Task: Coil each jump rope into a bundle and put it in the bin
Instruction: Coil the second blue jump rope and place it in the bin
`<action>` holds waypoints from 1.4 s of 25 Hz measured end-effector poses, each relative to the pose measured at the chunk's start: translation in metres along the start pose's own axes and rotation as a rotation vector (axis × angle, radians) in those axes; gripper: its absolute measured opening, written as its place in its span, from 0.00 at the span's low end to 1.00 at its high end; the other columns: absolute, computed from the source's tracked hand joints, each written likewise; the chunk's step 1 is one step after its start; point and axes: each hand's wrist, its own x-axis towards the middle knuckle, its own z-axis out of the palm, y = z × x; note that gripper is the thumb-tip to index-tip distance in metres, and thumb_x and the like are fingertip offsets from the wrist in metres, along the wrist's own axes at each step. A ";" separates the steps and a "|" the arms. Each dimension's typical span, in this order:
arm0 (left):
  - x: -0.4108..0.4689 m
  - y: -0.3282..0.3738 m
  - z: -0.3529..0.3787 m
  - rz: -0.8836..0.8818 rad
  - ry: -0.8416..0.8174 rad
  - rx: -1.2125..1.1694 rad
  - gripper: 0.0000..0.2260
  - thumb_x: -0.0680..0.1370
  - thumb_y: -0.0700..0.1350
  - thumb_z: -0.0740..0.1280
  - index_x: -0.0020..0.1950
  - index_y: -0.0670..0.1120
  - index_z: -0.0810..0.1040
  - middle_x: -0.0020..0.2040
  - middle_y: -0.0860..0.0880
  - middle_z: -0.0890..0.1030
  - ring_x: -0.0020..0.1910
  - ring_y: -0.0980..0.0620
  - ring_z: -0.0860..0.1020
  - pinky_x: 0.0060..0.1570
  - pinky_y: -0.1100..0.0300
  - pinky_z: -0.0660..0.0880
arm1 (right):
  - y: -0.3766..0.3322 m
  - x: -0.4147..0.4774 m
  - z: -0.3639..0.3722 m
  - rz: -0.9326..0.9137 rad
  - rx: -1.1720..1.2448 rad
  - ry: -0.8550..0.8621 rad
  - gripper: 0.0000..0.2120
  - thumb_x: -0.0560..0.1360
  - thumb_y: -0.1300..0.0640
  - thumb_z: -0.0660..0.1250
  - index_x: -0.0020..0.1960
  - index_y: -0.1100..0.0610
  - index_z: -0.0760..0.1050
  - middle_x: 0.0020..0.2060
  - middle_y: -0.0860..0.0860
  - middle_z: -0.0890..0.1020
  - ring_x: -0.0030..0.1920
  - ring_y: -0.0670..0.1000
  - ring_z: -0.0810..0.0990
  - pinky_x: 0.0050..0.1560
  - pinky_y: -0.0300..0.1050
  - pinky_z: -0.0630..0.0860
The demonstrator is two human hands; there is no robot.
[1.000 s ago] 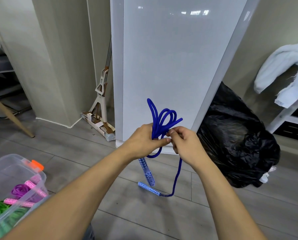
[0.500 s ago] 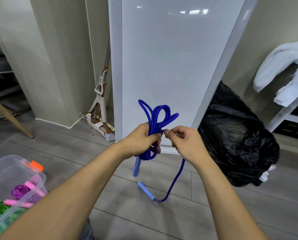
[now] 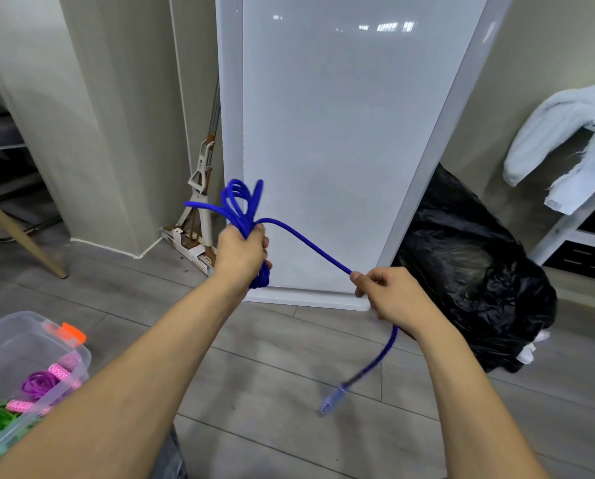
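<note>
My left hand (image 3: 242,252) grips a bunch of loops of the blue jump rope (image 3: 241,205), which fan out above my fist. One strand runs from the bunch down to the right into my right hand (image 3: 387,293), which pinches it. Below my right hand the rope's free end hangs blurred in the air, ending in a blue-and-white handle (image 3: 332,399). The other handle is hidden. The clear plastic bin (image 3: 23,344) with an orange latch stands at the lower left and holds coiled purple, pink and green ropes.
A tall white glossy panel (image 3: 323,150) stands straight ahead on the grey wood floor. A full black rubbish bag (image 3: 468,271) lies to its right, a folded mop (image 3: 199,209) leans to its left. A white cloth (image 3: 565,140) drapes over a rack at far right.
My right hand has moved away to the right and down, drawing a strand taut from the bundle. The left hand has risen slightly with the loops. The trailing handle has lifted off the floor and swings.
</note>
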 end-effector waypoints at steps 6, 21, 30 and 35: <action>0.003 -0.001 0.001 -0.156 0.000 -0.182 0.05 0.81 0.41 0.64 0.55 0.40 0.74 0.37 0.47 0.80 0.25 0.53 0.73 0.29 0.57 0.76 | -0.011 -0.003 0.006 -0.061 0.152 0.033 0.16 0.83 0.58 0.57 0.49 0.53 0.84 0.31 0.49 0.74 0.28 0.46 0.67 0.30 0.40 0.65; -0.033 -0.005 0.021 -0.152 -0.274 0.155 0.05 0.78 0.42 0.70 0.51 0.42 0.82 0.35 0.48 0.82 0.32 0.51 0.79 0.33 0.61 0.77 | -0.039 -0.019 0.051 -0.243 0.142 -0.072 0.05 0.79 0.56 0.68 0.47 0.47 0.81 0.36 0.48 0.86 0.41 0.47 0.85 0.46 0.46 0.80; 0.000 -0.004 -0.003 -0.166 -0.137 0.249 0.06 0.79 0.45 0.68 0.48 0.43 0.75 0.38 0.44 0.77 0.35 0.46 0.79 0.45 0.46 0.80 | -0.026 -0.014 0.023 -0.192 -0.115 -0.107 0.06 0.79 0.48 0.68 0.49 0.48 0.83 0.36 0.49 0.83 0.33 0.43 0.78 0.36 0.39 0.73; -0.004 -0.008 -0.010 -0.097 -0.422 0.849 0.05 0.81 0.42 0.62 0.56 0.42 0.72 0.44 0.41 0.79 0.40 0.46 0.79 0.46 0.50 0.79 | -0.006 -0.007 -0.002 -0.211 -0.277 0.115 0.05 0.79 0.49 0.69 0.49 0.48 0.82 0.38 0.44 0.80 0.40 0.47 0.77 0.40 0.42 0.73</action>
